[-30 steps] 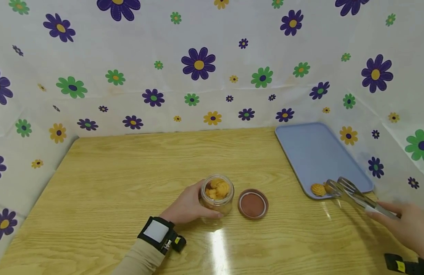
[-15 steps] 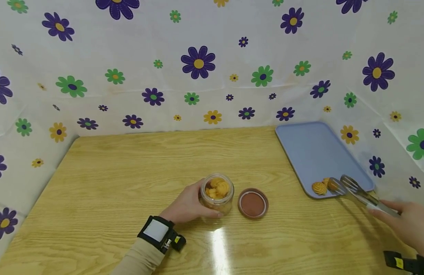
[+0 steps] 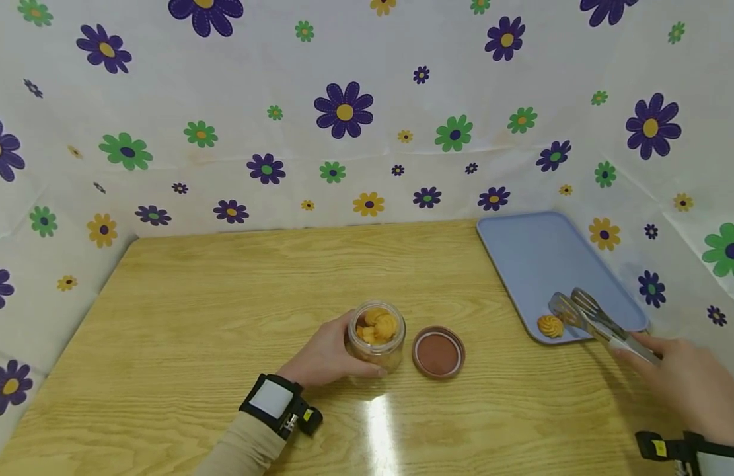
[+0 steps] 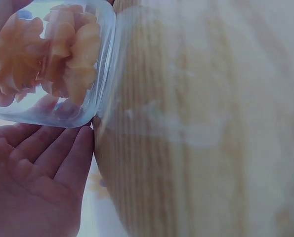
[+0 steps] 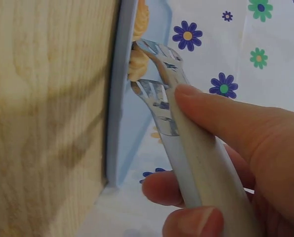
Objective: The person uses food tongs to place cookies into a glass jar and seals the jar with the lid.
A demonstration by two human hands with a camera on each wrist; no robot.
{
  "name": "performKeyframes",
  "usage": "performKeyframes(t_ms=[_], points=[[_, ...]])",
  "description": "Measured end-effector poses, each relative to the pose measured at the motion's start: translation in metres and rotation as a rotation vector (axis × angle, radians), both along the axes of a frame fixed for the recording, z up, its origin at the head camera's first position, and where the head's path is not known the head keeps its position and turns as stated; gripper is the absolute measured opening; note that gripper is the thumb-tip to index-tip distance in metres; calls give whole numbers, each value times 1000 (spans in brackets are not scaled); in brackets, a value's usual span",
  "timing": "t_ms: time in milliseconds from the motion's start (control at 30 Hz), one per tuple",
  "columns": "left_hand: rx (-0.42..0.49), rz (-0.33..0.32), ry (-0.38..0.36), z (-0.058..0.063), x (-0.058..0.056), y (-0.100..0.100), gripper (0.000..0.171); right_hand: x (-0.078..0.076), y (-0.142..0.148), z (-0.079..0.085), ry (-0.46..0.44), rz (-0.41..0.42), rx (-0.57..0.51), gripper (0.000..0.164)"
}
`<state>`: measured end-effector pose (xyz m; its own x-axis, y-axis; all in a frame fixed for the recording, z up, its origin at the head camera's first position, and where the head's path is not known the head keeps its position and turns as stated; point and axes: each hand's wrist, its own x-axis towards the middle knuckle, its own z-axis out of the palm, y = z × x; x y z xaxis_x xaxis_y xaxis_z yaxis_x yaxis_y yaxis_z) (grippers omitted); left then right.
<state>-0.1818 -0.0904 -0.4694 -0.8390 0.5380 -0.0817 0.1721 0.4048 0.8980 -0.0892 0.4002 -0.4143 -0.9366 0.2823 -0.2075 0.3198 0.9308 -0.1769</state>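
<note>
My left hand (image 3: 328, 354) grips an open glass jar (image 3: 375, 357) by its side, thumb in front. Swirled butter cookies (image 3: 380, 327) fill it to near the rim; through the glass they show large in the left wrist view. A pair of metal tongs (image 5: 206, 173) is held in my right hand (image 3: 684, 377), with its slotted ends over the near end of the blue tray (image 3: 530, 264). One cookie (image 3: 550, 326) lies on the tray, left of the tongs. In the right wrist view a second cookie (image 5: 138, 65) sits between the tong ends, mostly hidden in the head view.
The jar's brown lid (image 3: 438, 353) lies inside up on the wooden table (image 3: 242, 284), just right of the jar. Flower-printed white cloth (image 3: 224, 79) walls the back and both sides, close beside the tray's right edge.
My right hand and the tongs have moved left and slightly farther over the tray. The second cookie, visible at the tong ends half a second ago, is now mostly covered. My left hand stays still.
</note>
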Motion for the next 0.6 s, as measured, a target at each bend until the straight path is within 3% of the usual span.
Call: performKeyframes(t_ms=[167, 333, 500, 600], points=[[0, -1, 0, -1, -1, 0, 87, 3, -2, -2, 91, -31, 26, 83], [3, -1, -1, -1, -2, -2, 87, 4, -12, 7, 159, -21, 40, 82], [3, -8, -14, -1, -1, -2, 90, 8, -45, 28, 249, 8, 7, 80], [7, -7, -15, -2, -2, -1, 91, 9, -73, 47, 343, 79, -17, 72]])
